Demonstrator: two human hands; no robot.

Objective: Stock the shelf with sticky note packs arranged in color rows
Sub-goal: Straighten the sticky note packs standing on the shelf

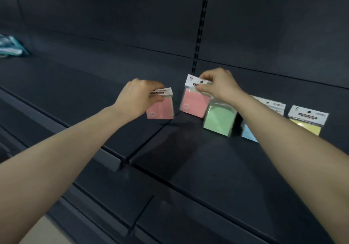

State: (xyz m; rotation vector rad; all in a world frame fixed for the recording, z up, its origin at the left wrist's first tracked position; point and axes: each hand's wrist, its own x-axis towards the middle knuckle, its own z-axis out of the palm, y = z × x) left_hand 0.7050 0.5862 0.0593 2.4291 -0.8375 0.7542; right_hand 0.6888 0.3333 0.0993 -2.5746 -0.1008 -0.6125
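My left hand [138, 96] grips the white header of a pink sticky note pack [160, 109] standing on the dark shelf [188, 149]. To its right, my right hand [219, 87] pinches the header of a second pink pack [194, 103], held upright near the back wall. A green pack [219, 120] stands beside it, partly in front. Further right are a blue pack [248, 133], largely hidden by my right forearm, and a yellow pack [307, 121]. All stand in one line along the back of the shelf.
A slotted upright [199, 36] runs down the dark back panel behind the packs. A teal and white packet [11, 45] lies on the shelf at the far left. A lower shelf edge [113, 215] juts out below.
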